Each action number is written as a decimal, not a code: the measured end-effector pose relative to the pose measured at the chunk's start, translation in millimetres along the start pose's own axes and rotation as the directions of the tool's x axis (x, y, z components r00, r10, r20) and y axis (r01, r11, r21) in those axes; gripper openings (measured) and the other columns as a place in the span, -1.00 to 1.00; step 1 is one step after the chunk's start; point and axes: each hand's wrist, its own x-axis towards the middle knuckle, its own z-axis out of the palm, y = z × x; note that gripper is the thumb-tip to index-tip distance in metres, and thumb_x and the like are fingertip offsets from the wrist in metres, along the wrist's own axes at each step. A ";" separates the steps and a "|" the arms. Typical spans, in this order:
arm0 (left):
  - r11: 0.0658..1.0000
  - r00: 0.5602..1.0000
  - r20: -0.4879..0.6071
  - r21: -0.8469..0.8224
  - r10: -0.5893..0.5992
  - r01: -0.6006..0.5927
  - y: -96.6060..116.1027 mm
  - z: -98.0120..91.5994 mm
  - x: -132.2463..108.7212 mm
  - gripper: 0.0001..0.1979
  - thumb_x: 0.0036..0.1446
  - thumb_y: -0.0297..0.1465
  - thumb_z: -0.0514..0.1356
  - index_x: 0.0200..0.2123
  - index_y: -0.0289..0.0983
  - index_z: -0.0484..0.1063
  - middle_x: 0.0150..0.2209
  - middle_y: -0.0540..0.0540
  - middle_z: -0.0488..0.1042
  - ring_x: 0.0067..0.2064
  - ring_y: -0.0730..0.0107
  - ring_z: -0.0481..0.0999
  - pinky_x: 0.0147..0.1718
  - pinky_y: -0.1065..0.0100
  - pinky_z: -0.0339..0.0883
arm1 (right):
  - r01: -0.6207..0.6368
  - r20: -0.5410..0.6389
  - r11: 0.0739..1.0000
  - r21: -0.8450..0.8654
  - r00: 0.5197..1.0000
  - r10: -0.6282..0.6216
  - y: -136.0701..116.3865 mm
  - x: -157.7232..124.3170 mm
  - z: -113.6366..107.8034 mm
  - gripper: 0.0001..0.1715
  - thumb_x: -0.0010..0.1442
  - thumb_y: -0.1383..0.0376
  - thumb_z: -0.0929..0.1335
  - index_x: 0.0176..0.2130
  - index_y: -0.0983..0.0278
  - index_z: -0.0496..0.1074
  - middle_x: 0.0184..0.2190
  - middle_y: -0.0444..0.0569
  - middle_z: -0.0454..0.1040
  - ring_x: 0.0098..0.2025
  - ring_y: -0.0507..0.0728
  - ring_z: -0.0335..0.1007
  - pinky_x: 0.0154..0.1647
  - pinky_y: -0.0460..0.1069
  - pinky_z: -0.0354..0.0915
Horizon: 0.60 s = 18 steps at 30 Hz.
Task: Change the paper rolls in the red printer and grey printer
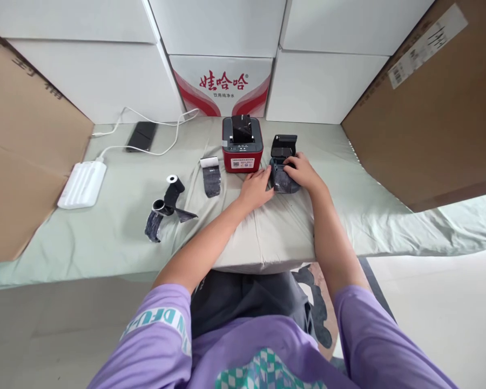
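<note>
A small black portable printer (283,182) sits on the covered surface with its lid (284,143) raised. My left hand (258,188) is closed against its left side, fingertips at the edge. From the right, my right hand (303,170) grips the same printer, its fingers bent over the opened compartment; what lies under the fingertips is hidden. Just left of it stands a red and black desktop printer (243,154), with a dark printed strip (242,128) lying over its top.
Left of the printers lie a paper roll with a dark unrolled strip (211,181) and two dark-printed rolls (162,205). Farther left are a black phone-like slab (142,136), a white charger block (83,183) and a white cable (162,152). Brown cartons (441,124) and white boxes (308,86) enclose the surface.
</note>
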 end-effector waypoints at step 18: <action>1.000 1.000 -0.002 -0.006 -0.003 0.003 0.8 -2.3 -1.7 -0.27 0.27 -0.24 0.15 0.44 -0.31 0.07 0.36 -0.27 0.32 0.39 0.12 0.28 0.35 0.10 0.09 | -0.097 0.067 0.995 -0.027 0.993 0.099 0.6 9.9 2.9 -0.67 0.08 0.16 0.35 -0.21 0.23 0.59 -0.10 0.14 0.31 0.19 0.42 0.25 0.36 0.35 0.14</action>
